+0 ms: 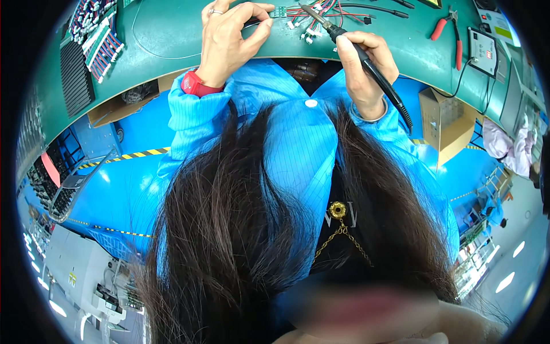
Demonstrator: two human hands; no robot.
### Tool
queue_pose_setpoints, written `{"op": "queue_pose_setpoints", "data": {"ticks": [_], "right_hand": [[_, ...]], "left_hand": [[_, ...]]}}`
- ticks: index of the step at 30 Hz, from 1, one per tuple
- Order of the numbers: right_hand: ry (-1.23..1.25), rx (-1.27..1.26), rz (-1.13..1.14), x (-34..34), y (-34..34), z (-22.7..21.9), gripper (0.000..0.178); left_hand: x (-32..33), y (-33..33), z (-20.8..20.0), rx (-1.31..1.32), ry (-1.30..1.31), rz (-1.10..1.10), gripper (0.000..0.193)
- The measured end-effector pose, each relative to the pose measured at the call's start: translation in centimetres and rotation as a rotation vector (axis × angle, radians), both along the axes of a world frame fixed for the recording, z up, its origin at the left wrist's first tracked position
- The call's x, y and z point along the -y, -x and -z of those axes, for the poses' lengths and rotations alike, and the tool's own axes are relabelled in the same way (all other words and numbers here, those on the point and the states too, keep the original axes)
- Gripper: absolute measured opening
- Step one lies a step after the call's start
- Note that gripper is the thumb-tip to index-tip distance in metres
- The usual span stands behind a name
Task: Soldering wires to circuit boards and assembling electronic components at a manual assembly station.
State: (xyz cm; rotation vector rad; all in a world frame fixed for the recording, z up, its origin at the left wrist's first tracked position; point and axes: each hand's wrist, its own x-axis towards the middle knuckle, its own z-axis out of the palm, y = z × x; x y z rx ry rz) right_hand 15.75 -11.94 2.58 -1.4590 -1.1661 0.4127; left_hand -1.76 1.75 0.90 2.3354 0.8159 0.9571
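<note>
At the bench's near edge, my left hand (226, 41) has its fingers closed at the end of a small green circuit board (278, 11). A black cable (251, 23) shows beneath those fingers. My right hand (366, 66) grips a soldering iron (375, 73) like a pen, its black cord end trailing toward me. The iron's metal tip points up and left, just right of the board, over red and black wires (344, 14); I cannot tell whether it touches anything. Several white connectors (309, 33) lie under the tip.
The green bench (166, 34) holds wired boards (103, 49) and a grey ridged tray (75, 77) at left. A thin pale wire (154, 54) curves toward my left hand. At right are red-handled pliers (452, 34) and a control box (483, 51). A cardboard box (447, 120) stands below.
</note>
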Motion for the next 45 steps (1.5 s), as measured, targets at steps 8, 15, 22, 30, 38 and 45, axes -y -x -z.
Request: {"op": "queue_pose_setpoints", "data": {"ticks": [8, 15, 22, 30, 38, 45], "right_hand": [[0.067, -0.088, -0.025, -0.5, 1.0, 0.0, 0.010], [0.037, -0.029, -0.007, -0.7, 0.7, 0.7, 0.013], [0.105, -0.016, 0.011, -0.7, 1.0, 0.6, 0.012], [0.062, -0.016, 0.006, -0.9, 1.2, 0.8, 0.013], [0.049, 0.004, 0.003, -0.9, 1.0, 0.9, 0.013], [0.051, 0.003, -0.004, -0.9, 0.9, 1.0, 0.014]], "left_hand": [[0.0, 0.6, -0.8, -0.035, 0.008, -0.059, 0.007], [0.0, 0.1, -0.2, -0.009, 0.027, -0.060, 0.008], [0.0, 0.2, 0.3, -0.020, 0.009, -0.070, 0.008], [0.1, 0.3, -0.2, -0.023, 0.004, -0.062, 0.008], [0.0, 0.1, 0.6, -0.012, -0.014, -0.061, 0.009], [0.0, 0.1, 0.6, -0.006, -0.041, -0.061, 0.009]]}}
